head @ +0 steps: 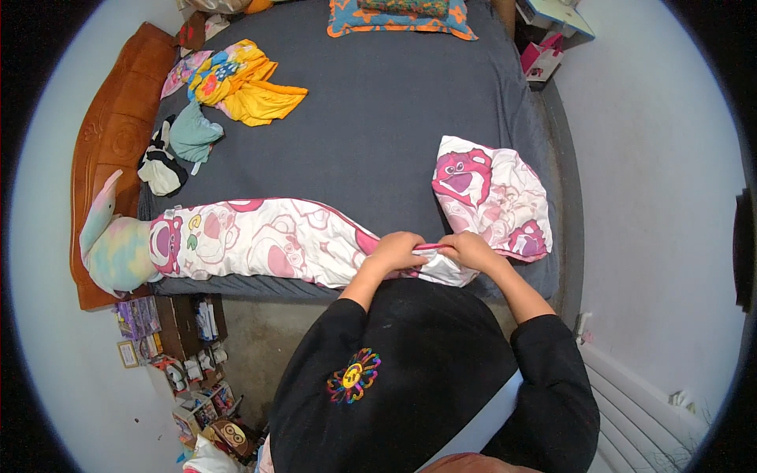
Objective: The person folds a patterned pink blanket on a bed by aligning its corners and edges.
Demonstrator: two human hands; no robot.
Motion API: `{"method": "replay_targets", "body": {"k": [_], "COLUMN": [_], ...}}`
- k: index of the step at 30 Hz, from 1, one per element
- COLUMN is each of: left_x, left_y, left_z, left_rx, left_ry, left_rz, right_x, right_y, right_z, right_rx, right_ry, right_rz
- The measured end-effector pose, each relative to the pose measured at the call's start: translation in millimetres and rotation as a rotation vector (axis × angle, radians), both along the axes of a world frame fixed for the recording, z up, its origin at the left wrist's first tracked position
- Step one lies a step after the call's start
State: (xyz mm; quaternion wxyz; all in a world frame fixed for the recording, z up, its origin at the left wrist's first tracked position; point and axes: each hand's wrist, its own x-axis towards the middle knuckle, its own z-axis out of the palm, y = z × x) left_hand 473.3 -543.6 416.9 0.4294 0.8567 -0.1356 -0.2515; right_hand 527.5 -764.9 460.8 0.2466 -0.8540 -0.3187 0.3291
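A long white cover with pink cartoon bears (278,242) lies along the near edge of the bed. Its pink-piped edge is pinched by my left hand (397,253) and, a short way to the right, by my right hand (471,250). Beyond my right hand, a bunched part of bear-print cloth (494,201) rests on the grey sheet (366,118); whether it is one piece with the rest I cannot tell. The cover's far left end touches a pastel plush toy (121,248). My fingertips are partly hidden in the folds.
A wooden headboard (118,130) stands at the left. Yellow patterned cloth (248,88), a green cloth (194,133) and a black-and-white item (161,165) lie near it. A blue and orange pillow (402,26) is at the far side. Shelves with books (207,322) stand lower left, a white radiator (639,408) lower right.
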Motion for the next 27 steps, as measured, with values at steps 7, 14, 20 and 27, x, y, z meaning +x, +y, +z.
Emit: {"method": "replay_targets", "body": {"k": [7,14,20,27], "left_x": [-1,-18,-31,-42], "left_y": [-42,-45,-49,-48], "left_z": [-25,-14,-11,-5], "left_rx": [-0.093,-0.096,-0.176,-0.133], "left_ry": [-0.074,0.023,-0.137,-0.102], "left_rz": [0.118,0.269,0.383,0.431], "right_x": [-5,-2,-4,20], "right_y": [-9,-45,-77,-73], "right_z": [-7,1,-14,0], "right_rx": [0.041,0.180,-0.002,0.008], "right_ry": [-0.075,-0.164,-0.312,-0.022], "right_rz": [-0.122,-0.154,-0.085,-0.111]}}
